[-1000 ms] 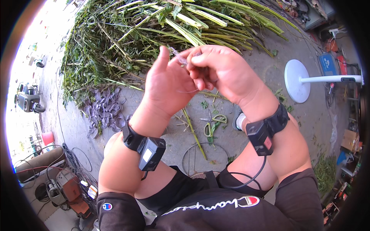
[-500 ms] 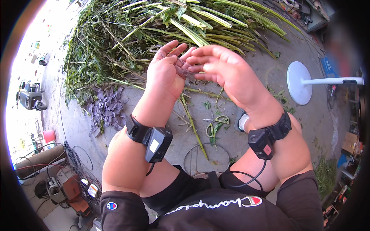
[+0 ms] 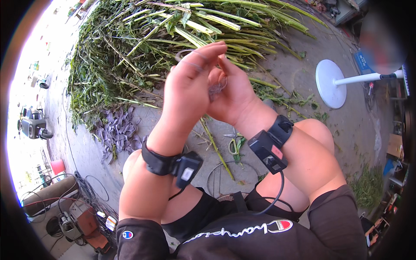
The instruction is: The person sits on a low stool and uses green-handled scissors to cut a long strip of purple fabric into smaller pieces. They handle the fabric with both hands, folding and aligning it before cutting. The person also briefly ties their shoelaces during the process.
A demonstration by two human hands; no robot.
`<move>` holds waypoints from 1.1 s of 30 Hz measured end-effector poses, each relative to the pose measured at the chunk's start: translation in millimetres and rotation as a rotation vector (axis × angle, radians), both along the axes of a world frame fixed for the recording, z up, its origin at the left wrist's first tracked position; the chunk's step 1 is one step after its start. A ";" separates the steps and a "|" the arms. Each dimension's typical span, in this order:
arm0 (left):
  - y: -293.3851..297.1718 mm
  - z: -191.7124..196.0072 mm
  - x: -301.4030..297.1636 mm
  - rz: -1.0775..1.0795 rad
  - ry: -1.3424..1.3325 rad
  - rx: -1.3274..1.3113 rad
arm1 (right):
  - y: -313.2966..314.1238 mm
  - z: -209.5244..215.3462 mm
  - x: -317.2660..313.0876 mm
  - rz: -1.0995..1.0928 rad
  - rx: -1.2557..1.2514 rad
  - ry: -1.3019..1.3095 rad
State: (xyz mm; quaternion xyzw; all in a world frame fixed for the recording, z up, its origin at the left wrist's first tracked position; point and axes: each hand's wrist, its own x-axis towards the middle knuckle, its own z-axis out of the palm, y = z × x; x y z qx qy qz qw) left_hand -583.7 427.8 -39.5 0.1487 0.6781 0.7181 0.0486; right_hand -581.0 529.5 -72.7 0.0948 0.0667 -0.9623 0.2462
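In front of my chest, both hands come together around a tangle of thin, pale thread [image 3: 216,89]. My left hand [image 3: 186,93] is bent over with its fingers curled toward the right, and a thin strand loops past its knuckles. My right hand [image 3: 236,93] is cupped against it, its fingers curled in and partly hidden behind the left. Just beyond the hands lies a big heap of cut leafy green stems [image 3: 143,65]. Below them on the floor rest green-handled scissors [image 3: 234,147] beside some leaves and a loose stem [image 3: 214,143].
Greyish-purple cloth-like strips [image 3: 115,132] lie on the concrete left of my knee. A white round-based stand [image 3: 330,84] is to the right. Cables and an orange-and-grey machine [image 3: 82,216] sit at the lower left. A wire ring [image 3: 212,180] lies between my legs.
My hands have moved closer together, the left turning over and folding its fingers, the right rotating into a cupped grip. The thread has bunched up between them. The view has shifted slightly.
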 end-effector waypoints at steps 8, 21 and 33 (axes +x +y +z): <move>5.1 -16.7 15.0 -0.199 0.521 -0.649 | 18.9 23.3 -0.4 -0.095 0.232 -0.090; -0.4 -9.2 -11.8 0.131 -0.321 0.487 | -20.0 25.1 26.7 -0.263 1.398 1.036; -23.7 39.8 4.8 -0.033 -0.381 0.842 | -12.0 20.3 17.6 -0.455 1.790 1.417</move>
